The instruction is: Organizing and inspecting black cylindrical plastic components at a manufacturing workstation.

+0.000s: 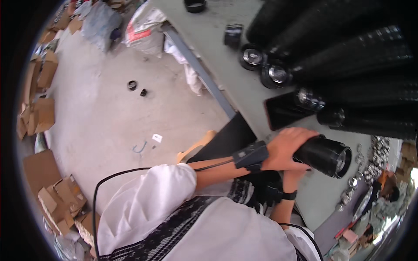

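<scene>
Black cylinder (324, 156): left hand (287, 147) curled round it; right hand (295, 175), grip unclear. Slack hold might drop it on phone (285, 112) near fingers (304, 134).

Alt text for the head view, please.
A person's left hand holds a black cylinder over a grey table, the right hand mostly hidden beneath. Long black tubes and round fittings lie beyond; cardboard lies at left.
</scene>
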`<state>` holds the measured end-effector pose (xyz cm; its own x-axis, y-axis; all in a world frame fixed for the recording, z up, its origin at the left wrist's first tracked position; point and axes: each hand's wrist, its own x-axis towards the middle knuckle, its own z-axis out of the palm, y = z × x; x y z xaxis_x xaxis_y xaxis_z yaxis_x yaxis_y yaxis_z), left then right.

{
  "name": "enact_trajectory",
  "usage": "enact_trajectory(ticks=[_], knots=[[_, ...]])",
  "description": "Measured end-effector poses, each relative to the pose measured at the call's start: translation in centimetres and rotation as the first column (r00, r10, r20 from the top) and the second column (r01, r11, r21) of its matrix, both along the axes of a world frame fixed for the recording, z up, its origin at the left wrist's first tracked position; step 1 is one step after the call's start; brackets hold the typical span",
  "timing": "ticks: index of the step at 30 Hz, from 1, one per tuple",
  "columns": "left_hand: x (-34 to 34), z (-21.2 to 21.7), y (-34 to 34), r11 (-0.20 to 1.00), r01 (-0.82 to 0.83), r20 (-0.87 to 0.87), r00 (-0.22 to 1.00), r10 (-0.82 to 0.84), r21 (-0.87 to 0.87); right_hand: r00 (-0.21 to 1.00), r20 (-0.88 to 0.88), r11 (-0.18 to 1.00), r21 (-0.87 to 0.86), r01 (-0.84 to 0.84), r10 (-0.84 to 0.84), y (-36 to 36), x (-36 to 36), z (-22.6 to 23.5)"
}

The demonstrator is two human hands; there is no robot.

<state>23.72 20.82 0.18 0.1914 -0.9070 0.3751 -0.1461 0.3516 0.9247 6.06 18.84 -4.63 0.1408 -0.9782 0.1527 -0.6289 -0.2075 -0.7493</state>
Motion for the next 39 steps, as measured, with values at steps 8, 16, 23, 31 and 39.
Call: enact_trajectory(ticks=[8, 16, 23, 31, 39], knots=[[-0.6, -0.7, 0.9, 1.0, -0.006, 0.006, 1.0, 0.006, -0.012, 0.996, -0.019, 0.995, 0.034, -0.091, 0.092, -2.2, 1.3, 3.1], [2.7, 0.6, 8.4, 0.991, -0.125, 0.136, 0.982, 0.129, -0.04, 0.967, 0.252, 0.999, -0.009, -0.033, 0.034, -3.5, 0.3, 4.2], [6.4, -0.4, 17.2, 0.87, -0.481, 0.181, 0.87, 0.458, 0.108, 0.981, 0.196, 0.95, -0.304, 0.071, -0.01, 1.8, -1.5, 6.6], [8.4, -2.5, 26.7, 0.515, -0.84, 0.136, 0.538, 0.832, 0.17, 0.763, 0.206, 0.788, -0.085, -0.61, 0.613, 5.1, 6.8, 6.4], [8.2, -9.9, 37.6, 0.079, -0.933, 0.174, 0.147, 0.974, 0.35, 0.446, 0.127, 0.427, 0.147, -0.892, 0.886, 7.2, 17.7, 4.8]])
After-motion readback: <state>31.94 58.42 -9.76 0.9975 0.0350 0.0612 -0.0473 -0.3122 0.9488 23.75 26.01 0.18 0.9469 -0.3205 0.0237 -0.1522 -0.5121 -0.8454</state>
